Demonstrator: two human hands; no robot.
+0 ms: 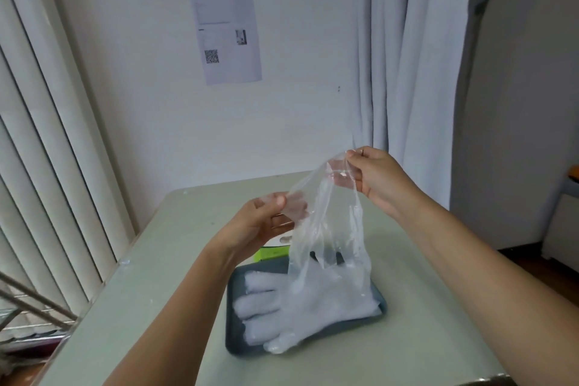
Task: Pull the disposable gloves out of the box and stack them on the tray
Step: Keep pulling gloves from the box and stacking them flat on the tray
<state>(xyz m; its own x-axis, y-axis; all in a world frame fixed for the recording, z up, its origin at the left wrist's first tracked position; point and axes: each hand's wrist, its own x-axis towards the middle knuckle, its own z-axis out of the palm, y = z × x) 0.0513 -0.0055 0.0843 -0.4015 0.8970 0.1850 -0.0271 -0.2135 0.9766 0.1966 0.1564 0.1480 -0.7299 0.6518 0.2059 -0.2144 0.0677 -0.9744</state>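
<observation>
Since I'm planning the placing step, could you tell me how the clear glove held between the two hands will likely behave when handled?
Probably floppy: the glove hangs in limp folds from where the left hand and right hand pinch it. Likely light, since fingertip pinches carry it. It may crumple when laid on the stack in the tray.

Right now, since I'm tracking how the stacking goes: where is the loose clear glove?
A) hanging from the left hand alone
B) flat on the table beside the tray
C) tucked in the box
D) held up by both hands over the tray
D: the left hand and the right hand each pinch the glove at its upper edge, and it hangs down over the stacked gloves on the tray.
</observation>
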